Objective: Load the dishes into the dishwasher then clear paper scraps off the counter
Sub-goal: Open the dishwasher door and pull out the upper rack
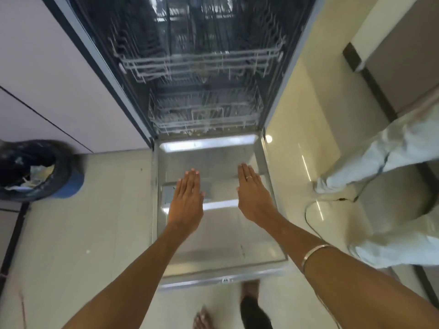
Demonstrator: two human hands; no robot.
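The dishwasher stands open in front of me, its steel door (pixel 221 248) folded down flat toward my feet. Inside, the upper wire rack (pixel 202 64) and the lower wire rack (pixel 204 115) look empty of dishes, though the picture is blurred. My left hand (pixel 187 200) and my right hand (pixel 254 195) hover side by side over the door, fingers straight and together, holding nothing. The right hand wears a ring, and a metal bangle sits on that forearm. No dishes or paper scraps are in view.
A blue bin lined with a black bag (pixel 35 169), with rubbish in it, stands on the floor at the left. Another person's legs in pale trousers (pixel 380 157) stand at the right, near a thin cable (pixel 311 214) on the tiles. White cabinet fronts (pixel 59 79) flank the dishwasher.
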